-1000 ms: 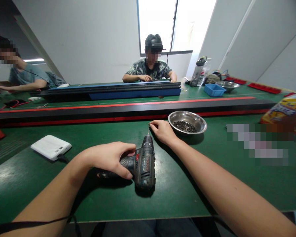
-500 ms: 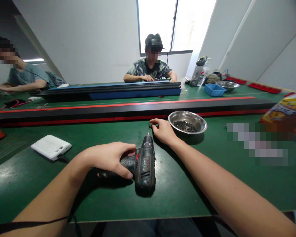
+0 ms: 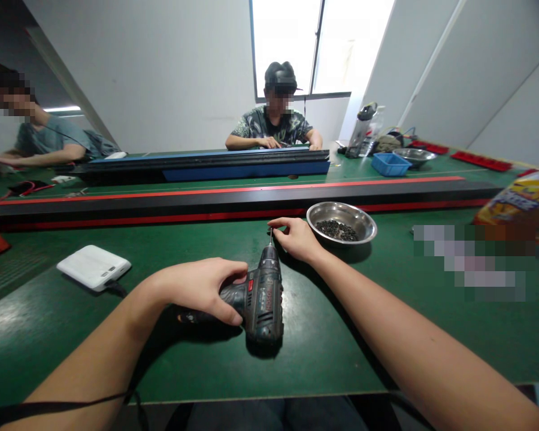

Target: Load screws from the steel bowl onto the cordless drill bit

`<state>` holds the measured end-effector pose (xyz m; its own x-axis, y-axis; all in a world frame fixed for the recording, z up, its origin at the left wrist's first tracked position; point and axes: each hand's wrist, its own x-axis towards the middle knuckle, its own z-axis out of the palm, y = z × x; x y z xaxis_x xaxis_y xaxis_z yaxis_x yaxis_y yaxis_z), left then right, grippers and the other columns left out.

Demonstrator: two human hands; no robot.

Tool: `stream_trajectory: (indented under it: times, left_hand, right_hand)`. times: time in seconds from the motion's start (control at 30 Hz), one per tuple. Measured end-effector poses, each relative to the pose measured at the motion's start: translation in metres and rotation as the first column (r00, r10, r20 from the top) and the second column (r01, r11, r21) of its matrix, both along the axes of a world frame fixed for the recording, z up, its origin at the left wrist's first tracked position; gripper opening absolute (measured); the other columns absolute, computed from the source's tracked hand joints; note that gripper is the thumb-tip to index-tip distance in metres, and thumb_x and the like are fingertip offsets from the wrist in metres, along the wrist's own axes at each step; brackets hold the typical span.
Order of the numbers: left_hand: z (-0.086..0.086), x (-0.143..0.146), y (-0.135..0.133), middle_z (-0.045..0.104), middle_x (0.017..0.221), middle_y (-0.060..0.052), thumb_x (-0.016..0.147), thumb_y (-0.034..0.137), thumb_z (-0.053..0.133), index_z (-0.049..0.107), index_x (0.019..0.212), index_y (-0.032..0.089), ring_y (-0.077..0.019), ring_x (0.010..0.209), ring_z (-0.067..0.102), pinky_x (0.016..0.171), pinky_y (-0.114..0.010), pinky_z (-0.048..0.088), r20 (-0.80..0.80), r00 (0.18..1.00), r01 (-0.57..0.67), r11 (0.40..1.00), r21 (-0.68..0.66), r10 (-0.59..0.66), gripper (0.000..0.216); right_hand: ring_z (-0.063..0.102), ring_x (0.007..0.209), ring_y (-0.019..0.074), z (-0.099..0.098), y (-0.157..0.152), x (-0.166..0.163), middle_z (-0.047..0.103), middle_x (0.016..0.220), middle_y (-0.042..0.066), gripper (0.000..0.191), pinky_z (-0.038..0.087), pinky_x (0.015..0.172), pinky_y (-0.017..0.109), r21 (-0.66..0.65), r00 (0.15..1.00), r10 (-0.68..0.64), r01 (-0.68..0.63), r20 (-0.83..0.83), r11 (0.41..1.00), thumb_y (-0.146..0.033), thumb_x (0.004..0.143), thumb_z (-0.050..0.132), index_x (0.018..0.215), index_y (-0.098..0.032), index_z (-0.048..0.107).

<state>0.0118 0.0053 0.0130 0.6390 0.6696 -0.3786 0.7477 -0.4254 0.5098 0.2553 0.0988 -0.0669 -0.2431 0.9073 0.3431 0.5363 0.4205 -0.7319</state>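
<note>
My left hand [image 3: 202,287] is closed around the grip of a black cordless drill [image 3: 265,305], which lies on its side on the green table. The drill's thin bit [image 3: 270,237] points away from me. At the bit's tip are the pinched thumb and fingers of my right hand [image 3: 296,238]; whatever they hold is too small to make out. Just right of that hand stands a steel bowl [image 3: 369,227] with many small dark screws [image 3: 338,230] in it.
A long black and red bar [image 3: 197,202] crosses the table ahead of my hands. To the left lies a white power bank [image 3: 93,267] with a cable. A snack bag [image 3: 525,206] is at the right. Across the table, a person [image 3: 276,123] works behind blue and black profiles [image 3: 247,170].
My right hand's fingertips have shifted slightly left, over the tip of the bit. The left hand and the drill stay where they were.
</note>
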Motion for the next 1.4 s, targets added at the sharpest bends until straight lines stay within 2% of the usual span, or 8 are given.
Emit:
stream_trajectory:
  times: [0.17,0.4,1.2,1.4]
  left_hand:
    - [-0.0001,0.001,0.0004,0.074,0.11,0.001,0.069,0.053,0.085,0.068,0.12,0.025,-0.0235,0.096,0.069,0.081,-0.028,0.05,-0.005,1.0,0.001,1.0,0.003,-0.001,0.06]
    - [-0.0019,-0.0002,0.0005,0.074,0.116,0.0,0.069,0.054,0.085,0.067,0.126,0.025,-0.0245,0.099,0.069,0.083,-0.029,0.05,-0.014,1.0,-0.006,1.0,0.017,0.006,0.067]
    - [0.0009,0.0016,-0.0003,0.073,0.112,-0.002,0.068,0.055,0.083,0.067,0.122,0.024,-0.0259,0.096,0.069,0.083,-0.03,0.051,-0.022,1.0,-0.003,1.0,0.015,0.004,0.064]
    - [0.0022,0.0029,-0.0007,0.074,0.105,-0.004,0.067,0.057,0.08,0.068,0.118,0.022,-0.0265,0.091,0.069,0.078,-0.03,0.051,-0.023,1.0,-0.003,1.0,0.028,0.004,0.064]
  right_hand:
    - [0.076,0.109,0.0229,0.0002,-0.0006,0.0001,0.081,0.115,0.006,0.027,0.057,0.104,0.037,-0.002,1.0,-0.002,0.002,0.008,1.0,-0.012,0.091,0.066,0.112,-0.02,0.081]
    - [0.077,0.108,0.0222,0.0006,-0.0008,-0.0007,0.081,0.115,0.006,0.027,0.056,0.105,0.036,0.008,1.0,-0.012,0.011,0.014,1.0,-0.011,0.091,0.065,0.111,-0.02,0.081]
    - [0.076,0.11,0.0223,0.0014,-0.0018,-0.0012,0.081,0.116,0.005,0.027,0.056,0.106,0.036,0.009,0.999,-0.012,0.011,0.041,1.0,-0.013,0.091,0.066,0.112,-0.022,0.081]
    - [0.076,0.11,0.0234,0.0016,-0.0023,-0.0013,0.081,0.116,0.007,0.028,0.056,0.106,0.037,0.015,0.999,-0.011,0.01,0.038,1.0,-0.012,0.09,0.065,0.112,-0.021,0.081]
